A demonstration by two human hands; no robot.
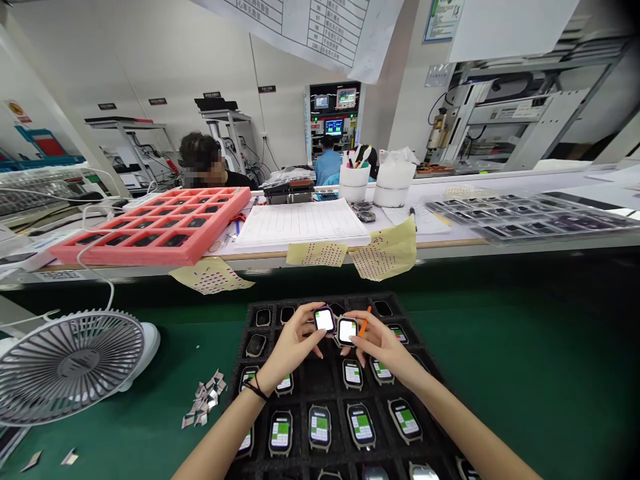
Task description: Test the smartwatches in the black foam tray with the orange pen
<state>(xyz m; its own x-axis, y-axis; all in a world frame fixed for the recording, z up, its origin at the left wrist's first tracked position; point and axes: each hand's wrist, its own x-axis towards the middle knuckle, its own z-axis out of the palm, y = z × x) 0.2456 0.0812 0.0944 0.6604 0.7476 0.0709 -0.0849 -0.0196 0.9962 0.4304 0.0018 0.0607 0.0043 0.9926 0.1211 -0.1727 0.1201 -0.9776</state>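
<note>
My left hand [299, 333] is closed on a smartwatch [325, 320] with a lit white screen. Right beside it, my right hand [374, 340] grips a second smartwatch [347, 331], its screen also white with a little green at the edge. An orange stick-like tool [365, 321] pokes up between the fingers of my right hand. Both watches are held over a black foam tray [316, 375] whose compartments hold several strapless watches. Many of those, such as the watch [361, 425] in a near row, show green and white screens; watches in the far rows look dark.
A white fan [75, 363] stands at left, near small scraps [204, 399] on the green mat [165, 373]. On the shelf ahead are a pink foam tray [185, 252], paper sheets [305, 223], white pots [354, 183] and clear plastic trays [530, 217]. Two people sit beyond.
</note>
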